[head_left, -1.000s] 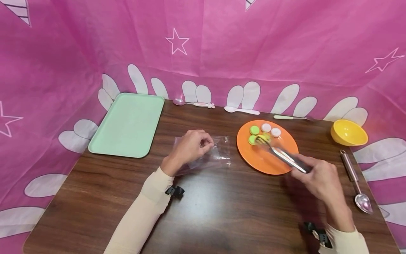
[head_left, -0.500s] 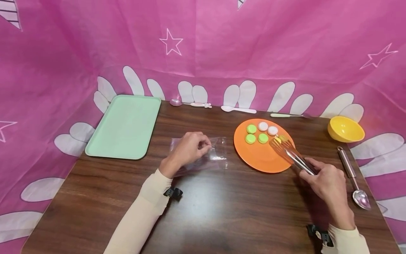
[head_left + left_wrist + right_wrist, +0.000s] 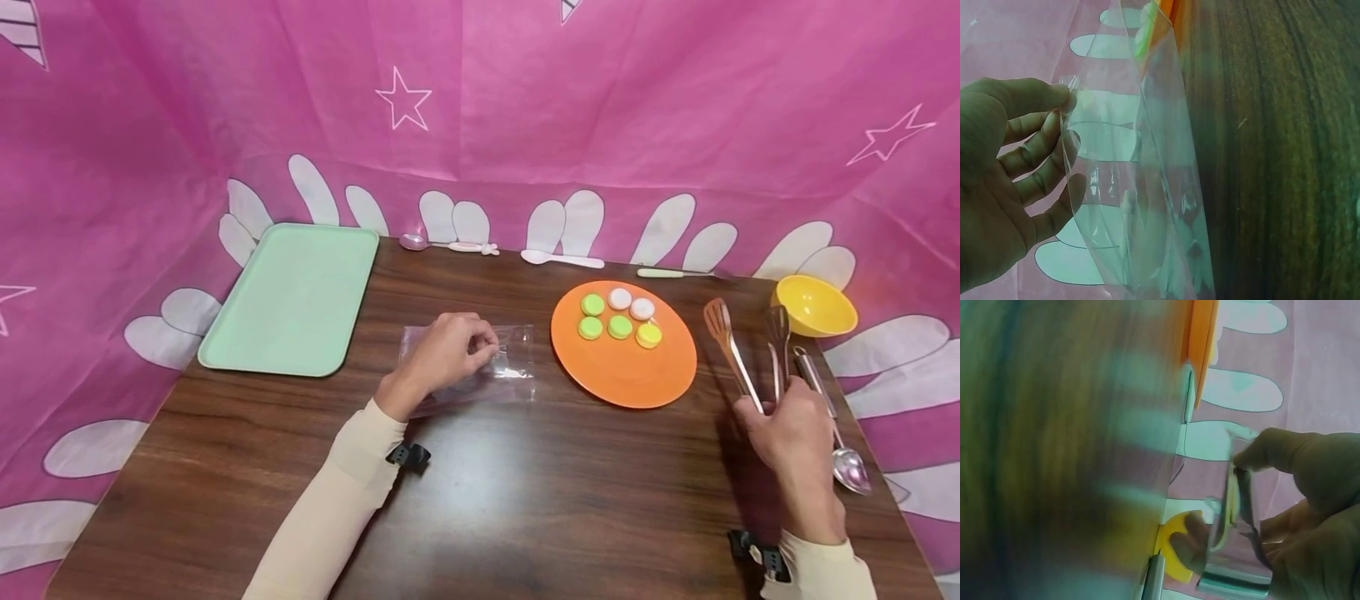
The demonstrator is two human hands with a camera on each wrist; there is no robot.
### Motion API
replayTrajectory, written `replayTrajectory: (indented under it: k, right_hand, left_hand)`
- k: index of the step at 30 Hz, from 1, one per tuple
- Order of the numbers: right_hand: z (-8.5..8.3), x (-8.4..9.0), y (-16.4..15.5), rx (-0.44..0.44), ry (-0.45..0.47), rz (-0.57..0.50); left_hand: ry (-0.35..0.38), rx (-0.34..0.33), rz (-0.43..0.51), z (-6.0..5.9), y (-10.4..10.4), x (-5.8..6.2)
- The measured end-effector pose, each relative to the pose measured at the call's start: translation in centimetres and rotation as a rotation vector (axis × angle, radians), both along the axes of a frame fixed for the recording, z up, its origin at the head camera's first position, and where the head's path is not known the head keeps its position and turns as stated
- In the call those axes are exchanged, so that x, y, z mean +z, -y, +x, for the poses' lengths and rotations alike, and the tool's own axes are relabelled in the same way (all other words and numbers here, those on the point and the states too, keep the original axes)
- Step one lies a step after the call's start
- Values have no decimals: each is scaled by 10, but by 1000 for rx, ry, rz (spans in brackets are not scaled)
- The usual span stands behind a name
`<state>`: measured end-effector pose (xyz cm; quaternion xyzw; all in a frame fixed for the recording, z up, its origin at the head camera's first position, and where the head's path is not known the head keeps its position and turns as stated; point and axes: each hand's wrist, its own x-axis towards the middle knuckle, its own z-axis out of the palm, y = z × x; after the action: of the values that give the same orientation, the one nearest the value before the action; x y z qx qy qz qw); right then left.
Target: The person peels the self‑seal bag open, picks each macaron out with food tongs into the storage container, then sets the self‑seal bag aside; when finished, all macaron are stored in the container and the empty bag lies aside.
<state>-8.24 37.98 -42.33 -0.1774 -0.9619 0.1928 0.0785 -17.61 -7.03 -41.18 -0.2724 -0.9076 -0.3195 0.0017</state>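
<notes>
My left hand (image 3: 452, 354) pinches the upper edge of a clear plastic bag (image 3: 1141, 162) between thumb and fingers. Metal tongs (image 3: 742, 362) are in my right hand (image 3: 797, 429), held right of the orange plate (image 3: 626, 379), with their two arms spread apart and nothing between the tips. On the plate sit small macarons: three green ones (image 3: 619, 327), two white ones (image 3: 619, 298) and one yellow one (image 3: 648, 336). In the right wrist view the tongs (image 3: 1235, 537) lie between thumb and fingers.
A mint green tray (image 3: 292, 300) lies at the left. Along the back edge are a pink spoon (image 3: 416, 242), a white spoon (image 3: 562, 259) and a green-handled utensil (image 3: 663, 272). At the right stand a yellow bowl (image 3: 813, 308) and a metal scoop (image 3: 851, 471).
The tongs have moved right, away from the plate, and their arms have spread. The yellow macaron and a third green one now sit uncovered on the plate. The left hand has stayed put.
</notes>
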Motion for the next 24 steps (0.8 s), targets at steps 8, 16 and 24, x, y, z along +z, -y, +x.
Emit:
replayTrajectory:
  k: [8, 16, 24]
  right_hand:
    - [-4, -2, -2, 50, 137, 28]
    - [-10, -2, 4, 71, 314, 44]
    - [-6, 3, 18, 5, 240, 6]
  left_hand:
    - [53, -24, -64, 2, -4, -4]
    - [46, -38, -115, 5, -9, -11]
    - [12, -45, -130, 4, -10, -13]
